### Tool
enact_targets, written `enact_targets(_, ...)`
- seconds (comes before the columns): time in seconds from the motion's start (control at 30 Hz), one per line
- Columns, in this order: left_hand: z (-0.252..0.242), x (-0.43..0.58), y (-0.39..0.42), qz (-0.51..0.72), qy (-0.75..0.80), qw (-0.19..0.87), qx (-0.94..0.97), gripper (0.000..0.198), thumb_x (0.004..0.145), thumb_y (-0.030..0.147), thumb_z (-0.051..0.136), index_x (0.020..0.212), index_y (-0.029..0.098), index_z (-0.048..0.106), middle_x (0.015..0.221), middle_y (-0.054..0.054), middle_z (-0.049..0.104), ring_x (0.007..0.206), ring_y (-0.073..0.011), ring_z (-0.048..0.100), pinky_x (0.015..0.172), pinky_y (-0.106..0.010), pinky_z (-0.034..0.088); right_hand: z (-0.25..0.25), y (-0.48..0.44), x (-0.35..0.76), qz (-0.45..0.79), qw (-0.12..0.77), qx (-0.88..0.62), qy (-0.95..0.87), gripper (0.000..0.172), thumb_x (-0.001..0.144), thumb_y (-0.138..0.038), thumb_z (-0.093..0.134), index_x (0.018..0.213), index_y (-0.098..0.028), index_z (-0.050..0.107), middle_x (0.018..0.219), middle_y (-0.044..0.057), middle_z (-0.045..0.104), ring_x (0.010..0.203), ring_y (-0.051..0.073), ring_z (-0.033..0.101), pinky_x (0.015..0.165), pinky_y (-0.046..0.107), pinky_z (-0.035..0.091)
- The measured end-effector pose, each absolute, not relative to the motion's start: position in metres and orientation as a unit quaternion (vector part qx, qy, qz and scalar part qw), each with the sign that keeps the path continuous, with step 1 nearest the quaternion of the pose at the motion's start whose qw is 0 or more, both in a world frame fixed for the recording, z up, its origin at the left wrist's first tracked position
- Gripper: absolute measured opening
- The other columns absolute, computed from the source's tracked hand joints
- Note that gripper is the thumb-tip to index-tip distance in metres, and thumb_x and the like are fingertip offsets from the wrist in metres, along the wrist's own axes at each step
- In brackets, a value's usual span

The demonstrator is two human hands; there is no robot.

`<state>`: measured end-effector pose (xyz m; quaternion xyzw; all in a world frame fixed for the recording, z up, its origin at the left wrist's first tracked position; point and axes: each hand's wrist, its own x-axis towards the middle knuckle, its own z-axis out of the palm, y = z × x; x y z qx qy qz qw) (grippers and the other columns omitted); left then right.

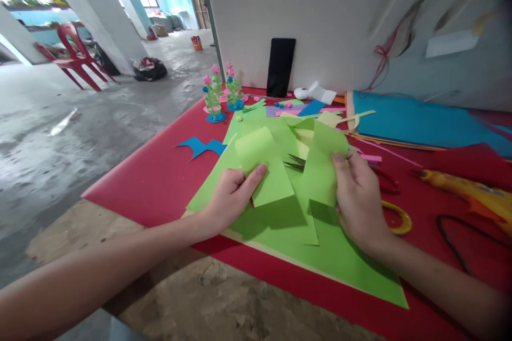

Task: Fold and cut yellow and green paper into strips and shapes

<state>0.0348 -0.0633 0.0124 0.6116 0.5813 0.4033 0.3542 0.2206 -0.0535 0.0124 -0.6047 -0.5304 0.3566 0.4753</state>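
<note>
My left hand pinches a curled piece of light green paper, its thumb pressed on top. In my right hand is a second light green paper piece, bent over at its upper edge and held between thumb and fingers. Both pieces are raised over larger green sheets spread on the red table. Dark pointed scissor blades show between the two pieces. A yellow scissor handle lies beneath my right wrist, and its link to those blades is hidden.
Small paper flower plants stand at the back left of the red table. A black phone leans on the wall. Blue sheets, a yellow glue gun and its cord lie right. Blue paper scraps lie left.
</note>
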Motion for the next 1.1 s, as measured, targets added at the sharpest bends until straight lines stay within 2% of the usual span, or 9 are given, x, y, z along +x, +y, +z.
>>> enact_targets(0.23, 0.010, 0.033, -0.061, 0.464, 0.567, 0.462, 0.500, 0.045, 0.071, 0.051, 0.053, 0.045, 0.018, 0.039, 0.038, 0.004, 0.038, 0.034, -0.0073, 0.043, 0.029, -0.018, 0.026, 0.025, -0.058, 0.214, 0.478, 0.284, -0.616, -0.559, 0.051, 0.080, -0.044, 0.046, 0.126, -0.022, 0.034, 0.057, -0.002, 0.050, 0.036, 0.013, 0.046, 0.030, 0.026, 0.038)
enact_targets(0.43, 0.009, 0.031, -0.063, 0.431, 0.545, 0.515, 0.502, 0.048, 0.068, 0.055, 0.055, 0.045, 0.015, 0.043, 0.038, 0.005, 0.036, 0.033, -0.0054, 0.037, 0.031, -0.017, 0.028, 0.024, -0.059, 0.212, 0.553, 0.203, -0.575, -0.568, 0.063, 0.081, -0.047, 0.043, 0.135, -0.026, 0.016, 0.066, 0.001, 0.061, 0.035, 0.014, 0.053, 0.031, 0.027, 0.042)
enact_targets(0.5, 0.008, 0.029, -0.063, 0.417, 0.541, 0.537, 0.495, 0.047, 0.068, 0.056, 0.055, 0.048, 0.015, 0.047, 0.039, 0.005, 0.039, 0.035, -0.0062, 0.040, 0.033, -0.017, 0.032, 0.029, -0.058, 0.215, 0.528, 0.173, -0.583, -0.593, 0.069, 0.080, -0.050, 0.043, 0.136, -0.024, 0.012, 0.058, -0.001, 0.060, 0.032, 0.015, 0.051, 0.029, 0.026, 0.039)
enact_targets(0.57, 0.007, 0.028, -0.063, 0.409, 0.539, 0.557, 0.482, 0.044, 0.069, 0.054, 0.055, 0.053, 0.014, 0.052, 0.042, 0.004, 0.045, 0.038, -0.0082, 0.046, 0.036, -0.018, 0.036, 0.037, -0.058, 0.219, 0.464, 0.118, -0.615, -0.626, 0.075, 0.076, -0.056, 0.045, 0.135, -0.018, 0.017, 0.044, -0.003, 0.052, 0.026, 0.014, 0.045, 0.027, 0.025, 0.032)
enact_targets(0.63, 0.007, 0.028, -0.062, 0.407, 0.533, 0.579, 0.463, 0.039, 0.069, 0.051, 0.058, 0.059, 0.014, 0.057, 0.046, 0.002, 0.051, 0.043, -0.0102, 0.051, 0.040, -0.019, 0.040, 0.044, -0.057, 0.224, 0.378, 0.086, -0.638, -0.666, 0.066, 0.075, -0.057, 0.046, 0.124, -0.015, 0.039, 0.037, -0.004, 0.046, 0.026, 0.013, 0.042, 0.029, 0.025, 0.028)
enact_targets(0.7, 0.009, 0.028, -0.062, 0.409, 0.513, 0.612, 0.442, 0.033, 0.068, 0.047, 0.061, 0.065, 0.014, 0.060, 0.054, 0.001, 0.058, 0.049, -0.0110, 0.055, 0.043, -0.019, 0.043, 0.048, -0.055, 0.228, 0.336, 0.109, -0.623, -0.698, 0.048, 0.078, -0.057, 0.042, 0.096, -0.015, 0.058, 0.040, -0.002, 0.045, 0.030, 0.010, 0.042, 0.034, 0.024, 0.029)
enact_targets(0.77, 0.012, 0.028, -0.064, 0.399, 0.476, 0.657, 0.428, 0.029, 0.066, 0.044, 0.064, 0.066, 0.015, 0.062, 0.060, 0.000, 0.063, 0.054, -0.0113, 0.058, 0.048, -0.019, 0.045, 0.047, -0.051, 0.230, 0.418, 0.147, -0.564, -0.697, 0.047, 0.082, -0.057, 0.033, 0.081, -0.017, 0.059, 0.048, 0.000, 0.051, 0.035, 0.008, 0.043, 0.037, 0.023, 0.031)
enact_targets(0.93, 0.022, 0.020, -0.068, 0.221, 0.363, 0.767, 0.481, 0.025, 0.067, 0.037, 0.066, 0.073, 0.012, 0.065, 0.068, -0.004, 0.068, 0.059, -0.0139, 0.062, 0.054, -0.020, 0.048, 0.035, -0.041, 0.227, 0.737, 0.205, -0.421, -0.487, 0.042, 0.078, -0.057, 0.042, 0.089, -0.018, 0.051, 0.073, 0.001, 0.057, 0.047, 0.007, 0.050, 0.036, 0.019, 0.030)
enact_targets(1.1, 0.026, 0.012, -0.063, 0.095, 0.278, 0.741, 0.604, 0.024, 0.077, 0.031, 0.056, 0.084, 0.010, 0.065, 0.087, -0.008, 0.069, 0.072, -0.0176, 0.063, 0.061, -0.022, 0.049, 0.038, -0.031, 0.235, 0.720, 0.359, -0.420, -0.420, 0.025, 0.075, -0.037, 0.059, 0.090, -0.018, 0.054, 0.081, 0.000, 0.055, 0.051, 0.003, 0.046, 0.039, 0.016, 0.031)
